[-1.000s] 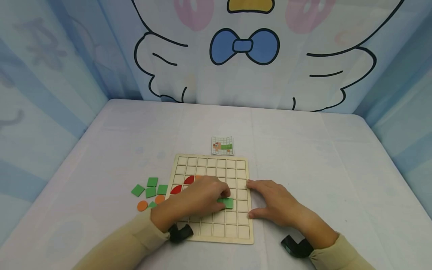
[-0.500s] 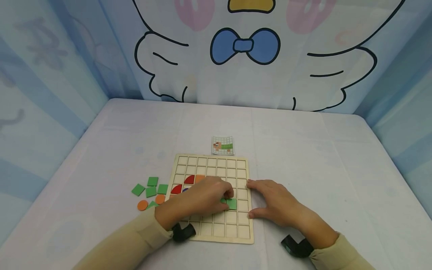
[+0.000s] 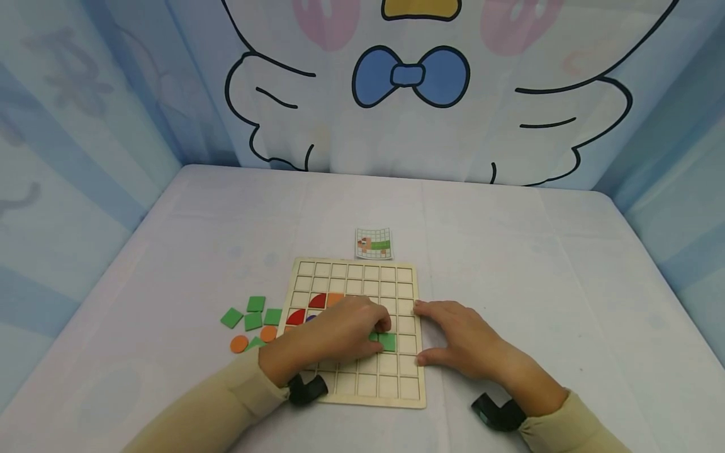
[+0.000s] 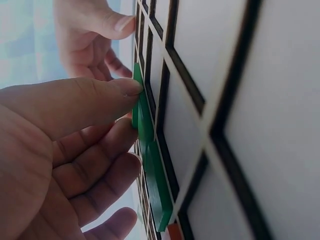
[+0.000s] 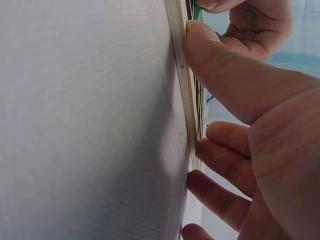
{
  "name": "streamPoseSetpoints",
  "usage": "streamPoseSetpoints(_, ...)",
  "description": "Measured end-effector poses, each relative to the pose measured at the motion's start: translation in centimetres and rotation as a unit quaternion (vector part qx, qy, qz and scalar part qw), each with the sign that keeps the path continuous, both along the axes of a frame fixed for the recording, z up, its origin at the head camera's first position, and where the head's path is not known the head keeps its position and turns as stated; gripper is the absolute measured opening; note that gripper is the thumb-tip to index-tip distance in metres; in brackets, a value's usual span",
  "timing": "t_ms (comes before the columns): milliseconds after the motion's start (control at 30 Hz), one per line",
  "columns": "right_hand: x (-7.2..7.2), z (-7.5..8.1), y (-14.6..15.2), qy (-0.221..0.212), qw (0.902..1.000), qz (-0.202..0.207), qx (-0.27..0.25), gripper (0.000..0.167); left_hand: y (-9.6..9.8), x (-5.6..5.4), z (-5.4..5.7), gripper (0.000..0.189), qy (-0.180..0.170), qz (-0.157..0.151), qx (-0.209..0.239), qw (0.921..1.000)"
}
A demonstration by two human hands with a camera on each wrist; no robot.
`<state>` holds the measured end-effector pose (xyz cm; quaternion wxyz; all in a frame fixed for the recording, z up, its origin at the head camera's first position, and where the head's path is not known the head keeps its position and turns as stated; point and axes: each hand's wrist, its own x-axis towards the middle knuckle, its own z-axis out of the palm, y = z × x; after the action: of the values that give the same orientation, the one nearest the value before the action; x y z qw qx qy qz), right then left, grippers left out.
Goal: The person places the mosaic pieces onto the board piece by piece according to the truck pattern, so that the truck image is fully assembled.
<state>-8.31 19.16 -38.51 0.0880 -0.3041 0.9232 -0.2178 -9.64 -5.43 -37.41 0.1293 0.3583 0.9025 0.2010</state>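
My left hand [image 3: 348, 328] reaches over the wooden grid board [image 3: 378, 385], pinching a green square tile [image 3: 387, 342] between thumb and fingers. In the left wrist view that tile [image 4: 135, 112] stands right at the grid, in line with other green tiles [image 4: 158, 187]. My right hand [image 3: 467, 340] lies at the board's right edge, fingers spread and thumb touching the rim [image 5: 181, 60]. Red quarter-round pieces [image 3: 318, 301] and an orange square [image 3: 335, 300] sit in cells left of centre; my left hand and forearm hide part of the pattern.
Left of the board lie several loose green squares [image 3: 257, 304], orange discs [image 3: 239, 343] and a green triangle [image 3: 256, 342] on the white table [image 3: 510, 264]. A small picture card [image 3: 374, 244] with a grid pattern lies just beyond the board's far edge.
My left hand has shifted slightly right with the green tile, then stayed nearly in place. The orange square has come more into view. My right hand has not moved.
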Motion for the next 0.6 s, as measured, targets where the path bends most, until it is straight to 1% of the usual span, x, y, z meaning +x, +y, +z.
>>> streamPoseSetpoints(233,-0.02,-0.09,-0.03,-0.002,1.0000,-0.005,0.002,0.074,-0.11,0.09,0.10,0.018,0.001,0.005,-0.004,1.0000)
streamPoseSetpoints(600,0.00,-0.02,-0.08,-0.006,0.9999,-0.009,0.007,0.076,-0.24,0.26,0.24,0.019,0.009,0.003,-0.008,0.9999)
